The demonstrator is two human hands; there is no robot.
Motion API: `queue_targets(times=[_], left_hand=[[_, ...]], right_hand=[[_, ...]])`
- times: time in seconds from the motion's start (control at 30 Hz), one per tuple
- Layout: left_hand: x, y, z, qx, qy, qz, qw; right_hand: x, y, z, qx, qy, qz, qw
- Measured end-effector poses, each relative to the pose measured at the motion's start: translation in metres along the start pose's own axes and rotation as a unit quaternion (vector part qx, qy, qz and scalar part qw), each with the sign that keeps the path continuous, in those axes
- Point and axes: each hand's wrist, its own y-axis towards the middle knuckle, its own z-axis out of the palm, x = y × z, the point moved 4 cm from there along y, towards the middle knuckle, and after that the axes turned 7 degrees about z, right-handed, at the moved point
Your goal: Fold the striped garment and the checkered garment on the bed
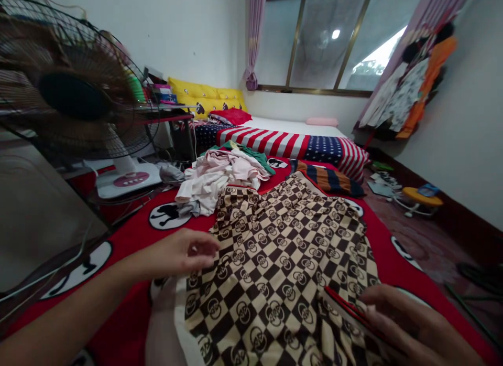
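Checkered garment (283, 256) points away lengthwise; left fingers (201, 261) parted, right fingers (383, 293) seemingly pinching trim (341, 300).

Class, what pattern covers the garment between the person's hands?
Dark-brown and beige checks with ring-like emblems cover the garment; best seen in the head view.

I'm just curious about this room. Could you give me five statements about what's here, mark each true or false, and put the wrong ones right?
1. The checked cloth lies on the red spread. True.
2. The fan stands at the picture's right. False: the fan is at the left.
3. The right hand is at the cloth's red trim. True.
4. The left hand is a tight fist. False: the left hand's thumb and fingers are apart.
5. The clothes pile lies beyond the checked cloth. True.
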Motion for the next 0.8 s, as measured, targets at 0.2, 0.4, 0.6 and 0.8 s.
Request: queue_targets(times=[0.2,0.4,0.6,0.8], left_hand=[[0.035,0.078,-0.035,-0.278,0.045,-0.027,0.959],[0.026,0.118,-0.027,-0.325,0.105,-0.004,0.94],[0.03,0.081,-0.059,-0.463,0.137,0.012,0.876],[0.072,0.036,-0.101,-0.518,0.179,-0.046,0.835]], right_hand=[[-0.035,0.039,-0.018,-0.186,-0.068,0.02,0.98],[-0.037,0.065,-0.005,-0.184,-0.072,0.046,0.979],[-0.038,0.062,-0.022,-0.182,0.003,0.051,0.982],[-0.07,0.047,-0.04,-0.22,-0.016,0.088,0.971]])
